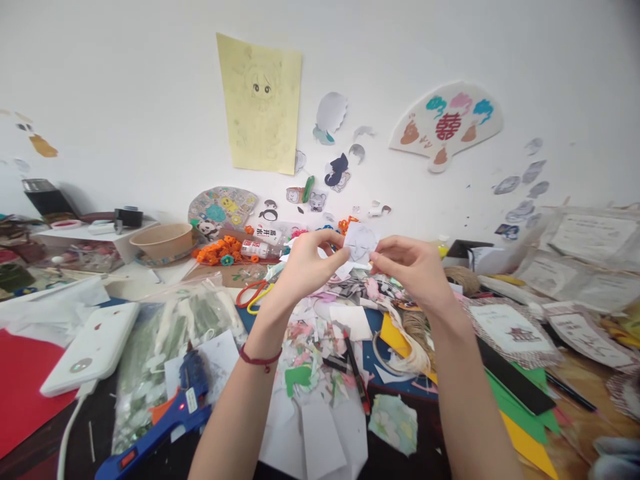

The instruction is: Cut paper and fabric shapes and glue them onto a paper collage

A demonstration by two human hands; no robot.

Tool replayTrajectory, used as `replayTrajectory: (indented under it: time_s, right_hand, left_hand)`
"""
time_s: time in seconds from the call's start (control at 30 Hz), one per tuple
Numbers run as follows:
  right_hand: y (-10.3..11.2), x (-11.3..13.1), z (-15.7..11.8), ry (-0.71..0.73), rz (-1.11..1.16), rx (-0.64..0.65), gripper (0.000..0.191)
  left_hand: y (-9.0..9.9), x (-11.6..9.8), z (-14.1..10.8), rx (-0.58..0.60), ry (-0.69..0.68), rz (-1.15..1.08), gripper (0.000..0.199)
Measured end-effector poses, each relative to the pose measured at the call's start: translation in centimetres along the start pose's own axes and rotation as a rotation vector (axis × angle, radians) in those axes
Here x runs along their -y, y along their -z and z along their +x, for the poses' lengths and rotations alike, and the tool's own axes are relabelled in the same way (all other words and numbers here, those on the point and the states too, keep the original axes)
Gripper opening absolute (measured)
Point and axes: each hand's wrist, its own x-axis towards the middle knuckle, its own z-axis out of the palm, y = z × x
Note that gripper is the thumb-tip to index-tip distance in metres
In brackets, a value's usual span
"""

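A small piece of white paper (pixel 361 243) with a faint line drawing is held up between both hands, above the cluttered table. My left hand (pixel 316 259) pinches its left edge between thumb and fingers. On the other side, my right hand (pixel 407 263) grips the lower right edge with thumb and fingertips. Below the hands lies a heap of paper scraps (pixel 305 340) in many colours. Scissors with red and yellow handles (pixel 254 295) rest left of my left forearm.
A blue glue gun (pixel 187 407) with a lit red light lies at the front left, near a white power bank (pixel 93 348) with a cable. Behind are a tan bowl (pixel 163 241) and a bottle (pixel 260 249). Green paper (pixel 525 393) lies right. Drawings and a paper fan (pixel 447 127) hang on the wall.
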Motion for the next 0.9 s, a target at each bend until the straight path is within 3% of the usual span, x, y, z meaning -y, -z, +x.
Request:
replayTrajectory:
  time_s: [0.5, 0.73, 0.9]
  right_hand:
    - [0.15, 0.10, -0.18, 0.052, -0.005, -0.014, 0.023]
    - [0.22, 0.16, -0.25, 0.069, 0.005, -0.025, 0.024]
    - [0.20, 0.24, -0.26, 0.075, -0.006, -0.018, 0.025]
  left_hand:
    - [0.11, 0.01, -0.07, 0.055, 0.021, 0.022, 0.012]
    - [0.15, -0.43, -0.25, 0.146, 0.017, 0.037, 0.015]
    - [-0.16, -0.74, -0.28, 0.132, -0.018, 0.054, 0.016]
